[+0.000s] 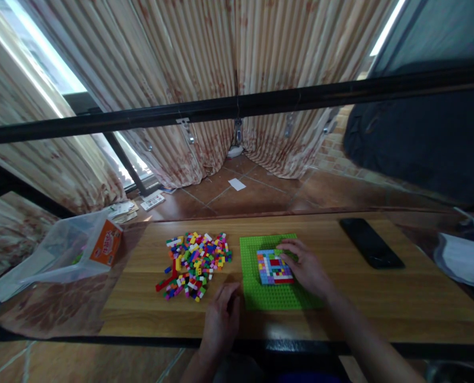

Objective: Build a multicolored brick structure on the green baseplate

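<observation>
Head view shows the right hand (306,268) spread over the light, stiff brick panel (272,267) on the green baseplate (271,300), best gripped by its edges; the left hand (221,315) rests curled, seemingly empty, on the table (380,300).

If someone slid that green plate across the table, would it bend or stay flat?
Probably stays flat: the green plate looks thin yet lies level on the table. Likely light, so it may skid; the right hand rests on it. The brick patch probably rides along.

Left: heap of small multicoloured plastic bricks (197,264) blocks me.
Right: bare wooden tabletop (380,298), then flat black phone (371,242).
</observation>
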### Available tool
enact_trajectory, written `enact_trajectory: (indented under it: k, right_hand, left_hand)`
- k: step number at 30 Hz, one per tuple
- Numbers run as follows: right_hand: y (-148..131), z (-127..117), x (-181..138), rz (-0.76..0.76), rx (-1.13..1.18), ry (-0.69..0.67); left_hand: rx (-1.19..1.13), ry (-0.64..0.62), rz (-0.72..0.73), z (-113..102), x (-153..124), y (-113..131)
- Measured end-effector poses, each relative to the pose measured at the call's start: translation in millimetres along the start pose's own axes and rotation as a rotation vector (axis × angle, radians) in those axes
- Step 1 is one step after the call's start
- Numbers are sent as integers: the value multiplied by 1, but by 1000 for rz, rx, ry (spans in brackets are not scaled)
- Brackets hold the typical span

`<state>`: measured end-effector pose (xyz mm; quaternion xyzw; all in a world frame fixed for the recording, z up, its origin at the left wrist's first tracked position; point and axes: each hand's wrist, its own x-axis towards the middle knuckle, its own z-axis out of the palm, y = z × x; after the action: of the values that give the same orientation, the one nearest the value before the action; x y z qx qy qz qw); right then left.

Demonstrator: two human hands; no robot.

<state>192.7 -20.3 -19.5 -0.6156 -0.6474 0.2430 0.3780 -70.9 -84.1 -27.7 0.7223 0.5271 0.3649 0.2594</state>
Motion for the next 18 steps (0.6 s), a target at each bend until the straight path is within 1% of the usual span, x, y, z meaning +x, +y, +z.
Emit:
enact_trajectory:
  k: [5,8,12,15,18]
  right_hand:
    - [1,-5,5,-16,8,-68]
    - [-1,-11,11,-27,7,-156]
    - [-4,-20,18,3,-25,-275]
    - [-6,-23,23,14,-58,-323]
    - [-9,-25,27,-7,-97,-364]
  left_hand:
    - [1,-9,-22,0,-1,2]
    - [8,-6,-18,0,0,3]
    - [8,-16,-5,0,0,4]
    - [3,-34,12,0,0,5]
    - [-1,-35,19,1,0,6]
